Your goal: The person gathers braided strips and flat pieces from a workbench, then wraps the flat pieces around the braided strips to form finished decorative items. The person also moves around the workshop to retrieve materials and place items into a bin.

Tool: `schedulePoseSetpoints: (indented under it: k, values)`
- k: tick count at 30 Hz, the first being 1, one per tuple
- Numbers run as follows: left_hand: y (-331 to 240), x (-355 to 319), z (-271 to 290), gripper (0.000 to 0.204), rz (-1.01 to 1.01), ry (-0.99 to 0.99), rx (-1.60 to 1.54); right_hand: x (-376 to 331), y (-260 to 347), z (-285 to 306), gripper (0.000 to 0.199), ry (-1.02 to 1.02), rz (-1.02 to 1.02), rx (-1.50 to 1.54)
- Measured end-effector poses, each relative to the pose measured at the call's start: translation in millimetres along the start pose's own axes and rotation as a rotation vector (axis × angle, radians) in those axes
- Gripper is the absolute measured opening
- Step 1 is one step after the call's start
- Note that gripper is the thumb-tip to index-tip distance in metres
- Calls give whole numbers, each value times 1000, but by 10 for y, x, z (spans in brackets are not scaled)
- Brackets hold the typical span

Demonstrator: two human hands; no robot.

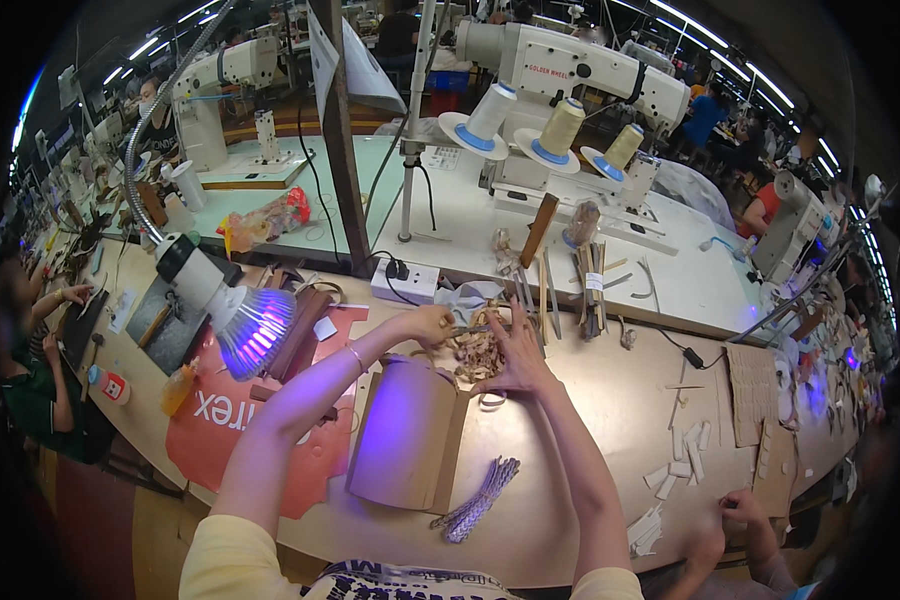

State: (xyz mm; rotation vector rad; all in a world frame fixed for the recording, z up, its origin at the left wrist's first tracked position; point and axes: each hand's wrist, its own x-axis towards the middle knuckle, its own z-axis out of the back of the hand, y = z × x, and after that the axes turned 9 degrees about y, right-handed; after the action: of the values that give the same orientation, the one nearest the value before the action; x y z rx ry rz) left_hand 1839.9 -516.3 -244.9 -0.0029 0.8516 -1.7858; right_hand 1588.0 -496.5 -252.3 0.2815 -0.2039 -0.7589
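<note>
A loose heap of tan strips (478, 355) lies between my two hands, behind a bent brown cardboard piece (405, 435). My left hand (430, 325) is at the heap's left side with curled fingers; what they pinch, if anything, I cannot make out. On the other side, my right hand (518, 355) spreads its thumb and fingers against the strips. Nearer to me rests a bundle of patterned grey strips (478, 498), tied or gathered together, touched by neither hand.
A lit lamp (255, 330) hangs over a red sheet (255, 440) at left. Behind the hands are a white power strip (406, 282) and upright bundled strips (592, 290). White pieces (680, 465) lie at right, near another person's hands (725, 530). Sewing machines (580, 70) stand farther back.
</note>
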Motion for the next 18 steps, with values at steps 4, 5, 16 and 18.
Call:
schedulePoseSetpoints:
  k: [4, 5, 16, 18]
  values:
    - [-188, 121, -19, 30, -165, 311, -139, 62, -39, 0, 128, 136, 100, 153]
    - [-232, 165, -16, 28, -171, 368, -166, 47, -37, -13, 118, 78, 150, 175]
    - [-646, -187, 105, 30, -198, 248, 41, -39, 82, -266, 43, -149, 54, 274]
    - [-768, -408, 87, 32, -147, -90, 165, -40, 113, -287, 40, -117, -59, 250]
